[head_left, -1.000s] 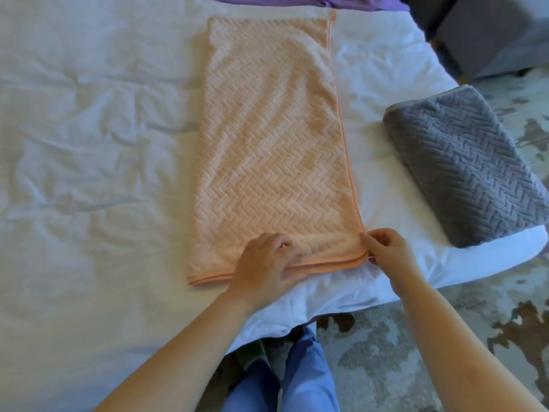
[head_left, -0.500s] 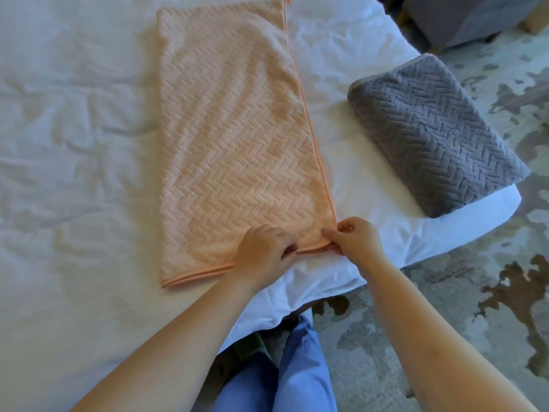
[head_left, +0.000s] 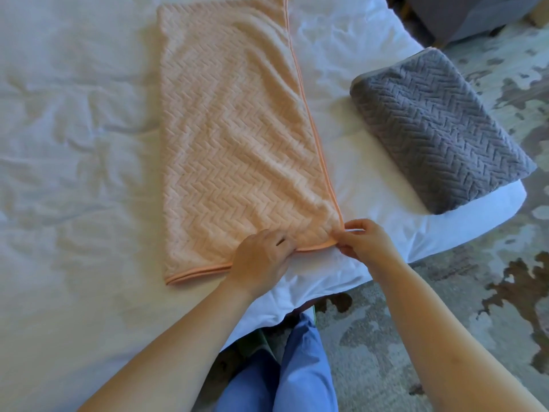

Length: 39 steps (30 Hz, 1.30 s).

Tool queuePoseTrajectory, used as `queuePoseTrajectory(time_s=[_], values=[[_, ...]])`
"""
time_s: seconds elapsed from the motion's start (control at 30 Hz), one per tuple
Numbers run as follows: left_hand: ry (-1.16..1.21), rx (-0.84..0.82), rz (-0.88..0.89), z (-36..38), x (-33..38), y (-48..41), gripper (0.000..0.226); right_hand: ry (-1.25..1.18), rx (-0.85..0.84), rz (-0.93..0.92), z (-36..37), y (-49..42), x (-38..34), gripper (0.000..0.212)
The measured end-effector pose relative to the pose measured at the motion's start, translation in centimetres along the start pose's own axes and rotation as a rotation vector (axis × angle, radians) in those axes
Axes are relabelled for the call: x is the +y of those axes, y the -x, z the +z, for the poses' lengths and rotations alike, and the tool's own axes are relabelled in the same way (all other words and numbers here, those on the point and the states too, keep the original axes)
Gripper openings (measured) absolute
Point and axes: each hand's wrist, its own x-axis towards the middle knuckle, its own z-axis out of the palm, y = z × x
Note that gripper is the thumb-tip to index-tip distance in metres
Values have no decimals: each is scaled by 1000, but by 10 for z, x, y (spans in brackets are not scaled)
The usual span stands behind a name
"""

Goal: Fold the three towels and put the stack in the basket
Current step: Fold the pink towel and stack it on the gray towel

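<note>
Counting two towels on the bed [head_left: 74, 144]: one peach towel [head_left: 237, 144], one folded grey towel [head_left: 436, 129]. Pinching peach hem with left hand [head_left: 261, 258] and right hand [head_left: 367, 242].

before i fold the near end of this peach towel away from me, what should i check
1. Right hand pinches the near right corner of the peach towel: ok.
2. Left hand on the near left corner: not ok. It grips the hem about midway, and that corner lies free.
3. Peach towel smooth: not ok. Diagonal wrinkles run toward the pinched corner.
4. Far half of the peach towel bare, with nothing on it: ok.
5. Folded grey towel clear of the fold: ok. It lies apart, near the right edge of the bed.
6. Basket within reach: cannot tell, as it is not in view.
</note>
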Motion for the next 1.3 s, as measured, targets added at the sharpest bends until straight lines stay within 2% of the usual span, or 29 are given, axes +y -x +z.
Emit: queuePoseTrajectory(time_s=[0.1,0.17,0.23,0.3,0.37,0.43,0.53,0.63,0.73,0.8,0.9,1.0,1.07,1.17,1.23,1.3], values=[[93,189,-95,-19,-4,-13,16,-29,-116,-69,2,-1,-34,7],[98,368,-107,-36,-9,-27,15,-137,-195,-183,2,-1,-61,10],[81,441,-46,-47,-14,-35,15,-275,-233,-251,1,-5,-77,16],[59,315,-20,-47,-19,-31,15,-211,-154,-210,0,-11,-68,16],[50,114,-63,-37,-26,-13,19,46,-55,-71,0,-15,-40,11],[11,4,-119,-27,-36,11,27,251,-66,49,0,-15,-12,3],[-96,65,-208,-24,-53,43,44,304,-16,31,1,-18,4,11],[-172,159,-410,-27,-68,76,52,151,18,1,4,-21,2,22],[-60,207,-686,-31,-80,98,47,-29,-5,41,10,-20,-4,40],[77,233,-803,-34,-87,108,43,-51,-18,0,13,-19,-9,33],[214,336,-790,-35,-96,124,44,-72,-23,-105,12,-17,-9,33],[252,371,-769,-32,-96,134,49,96,-32,-147,14,-11,6,30],[282,396,-792,-33,-94,136,52,117,-21,-168,15,-9,11,26],[311,317,-769,-39,-97,139,56,209,12,-252,13,-6,7,20],[366,216,-811,-47,-98,141,48,301,36,-311,9,-4,4,14],[595,204,-901,-58,-98,136,42,305,-12,-348,3,-2,-4,17]])
